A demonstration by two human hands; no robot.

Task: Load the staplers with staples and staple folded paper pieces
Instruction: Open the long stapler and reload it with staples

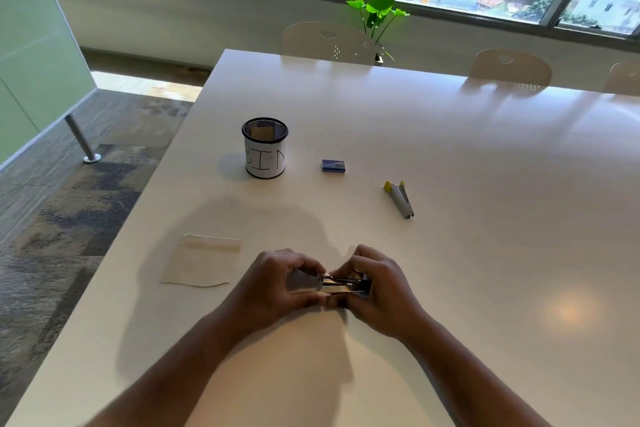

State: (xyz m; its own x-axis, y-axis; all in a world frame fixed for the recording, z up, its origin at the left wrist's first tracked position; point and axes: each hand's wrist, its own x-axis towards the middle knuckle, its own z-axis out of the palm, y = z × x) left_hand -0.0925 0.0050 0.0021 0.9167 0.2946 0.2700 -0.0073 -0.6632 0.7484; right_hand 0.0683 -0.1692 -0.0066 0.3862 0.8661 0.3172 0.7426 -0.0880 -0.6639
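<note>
A small black and silver stapler [343,284] lies between my two hands just above the white table [485,166]. My right hand [377,284] grips its black rear end. My left hand [280,282] pinches a small folded paper piece [299,282] at the stapler's metal mouth. A larger sheet of paper [202,262] with a folded top edge lies flat to the left of my hands. A second stapler [400,199], white and yellow, lies on the table to the upper right. A small blue staple box [333,166] sits beyond my hands.
A black mesh cup [265,147] wrapped in white paper marked "BIN" stands at the back left, with a paper piece inside. Chairs [329,42] and a green plant [377,15] line the table's far edge. The table's left edge runs close to the paper sheet.
</note>
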